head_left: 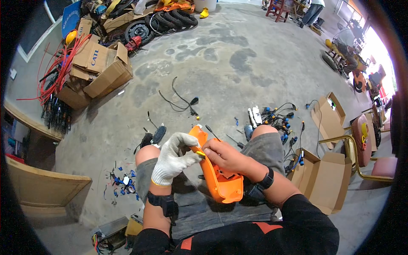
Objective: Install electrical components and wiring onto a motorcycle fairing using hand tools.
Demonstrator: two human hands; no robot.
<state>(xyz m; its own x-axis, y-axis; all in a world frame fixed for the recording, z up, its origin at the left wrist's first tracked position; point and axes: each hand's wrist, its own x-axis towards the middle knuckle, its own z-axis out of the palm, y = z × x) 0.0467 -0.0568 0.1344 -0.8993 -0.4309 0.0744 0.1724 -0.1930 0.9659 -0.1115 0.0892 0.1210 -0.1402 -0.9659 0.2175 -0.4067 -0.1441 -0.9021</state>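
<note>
The gloved left hand (172, 158) and bare right hand (225, 155) grip the orange moulded plastic housing (216, 174); it could slip off the lap

Single head cam, fisheye, looking down steeply, close over lap, concrete floor (238, 55) beyond

Far left of floor: opened cardboard boxes (100, 68) with a tangle of red wires (53, 78) beside them.
Far edge of floor: stacked black tyres (170, 19).
Middle of floor: loose black cable (180, 100).
Right of floor: open cardboard box (325, 180); connector-tipped wire harness (280, 121) near it.
Right edge: padded chair (365, 144).
Near left: blue wire scraps (123, 180).
</note>
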